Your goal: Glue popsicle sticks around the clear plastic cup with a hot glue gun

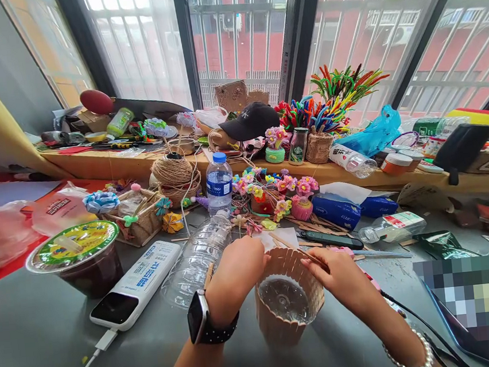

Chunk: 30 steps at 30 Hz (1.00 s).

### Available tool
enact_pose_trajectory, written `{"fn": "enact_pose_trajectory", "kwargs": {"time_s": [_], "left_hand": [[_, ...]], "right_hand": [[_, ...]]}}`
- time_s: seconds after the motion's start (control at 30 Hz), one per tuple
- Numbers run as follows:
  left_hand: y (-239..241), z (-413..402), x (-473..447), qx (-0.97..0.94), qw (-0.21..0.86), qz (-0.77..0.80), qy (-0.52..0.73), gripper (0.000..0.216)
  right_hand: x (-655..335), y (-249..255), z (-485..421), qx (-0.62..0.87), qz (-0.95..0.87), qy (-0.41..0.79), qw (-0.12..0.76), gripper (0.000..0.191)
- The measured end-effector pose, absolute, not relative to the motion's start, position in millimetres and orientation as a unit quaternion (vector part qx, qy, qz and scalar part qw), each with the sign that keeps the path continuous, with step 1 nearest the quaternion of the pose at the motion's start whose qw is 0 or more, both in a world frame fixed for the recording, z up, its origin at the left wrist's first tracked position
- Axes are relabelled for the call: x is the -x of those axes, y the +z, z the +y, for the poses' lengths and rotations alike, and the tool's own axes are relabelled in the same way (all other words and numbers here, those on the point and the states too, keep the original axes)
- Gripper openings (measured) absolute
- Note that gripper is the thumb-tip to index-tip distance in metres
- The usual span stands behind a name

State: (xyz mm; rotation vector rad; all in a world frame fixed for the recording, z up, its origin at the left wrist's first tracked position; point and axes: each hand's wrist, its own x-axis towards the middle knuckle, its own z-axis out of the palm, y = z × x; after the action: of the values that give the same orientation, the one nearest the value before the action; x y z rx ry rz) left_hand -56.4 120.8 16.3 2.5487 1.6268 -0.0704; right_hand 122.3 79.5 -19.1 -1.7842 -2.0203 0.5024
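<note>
A round cup [282, 322] with a tan wall of upright, round-topped wooden sticks stands on the grey table, a clear plastic bottle bottom [284, 301] inside it. At its far left rim, my left hand [240, 264] is closed, wearing a watch; whatever its curled fingers hold is hidden. My right hand [337, 270] pinches a thin wooden stick [307, 255] over the right rim. Another wooden stick [281, 240] shows behind the rim. Left of my left hand lies a cut clear plastic bottle [195, 260].
On the left stand a sealed drink cup [81, 257] and a white power bank [137, 283] with a cable. Behind are a water bottle [219, 183], twine [174, 172], crocheted flowers [305, 187] and blue tissue packs [337, 209]. A dark utility knife [330, 239] lies behind the cup.
</note>
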Motion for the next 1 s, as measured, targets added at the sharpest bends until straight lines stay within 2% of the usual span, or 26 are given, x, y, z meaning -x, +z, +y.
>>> {"fn": "enact_pose_trajectory", "kwargs": {"time_s": [0.2, 0.47, 0.67, 1.0], "left_hand": [[14, 121, 51, -0.837, 0.061, 0.543, -0.019, 0.027], [23, 120, 66, -0.840, 0.115, 0.530, -0.004, 0.037], [24, 120, 71, -0.836, 0.142, 0.530, 0.015, 0.027], [24, 122, 68, -0.842, 0.147, 0.519, 0.016, 0.025]], "right_hand": [[-115, -23, 79, 0.664, -0.717, 0.105, 0.184, 0.030], [-119, -24, 79, 0.657, -0.721, 0.119, 0.186, 0.032], [-121, -25, 81, 0.640, -0.727, 0.142, 0.206, 0.036], [-117, -25, 80, 0.649, -0.718, 0.146, 0.205, 0.036]]}}
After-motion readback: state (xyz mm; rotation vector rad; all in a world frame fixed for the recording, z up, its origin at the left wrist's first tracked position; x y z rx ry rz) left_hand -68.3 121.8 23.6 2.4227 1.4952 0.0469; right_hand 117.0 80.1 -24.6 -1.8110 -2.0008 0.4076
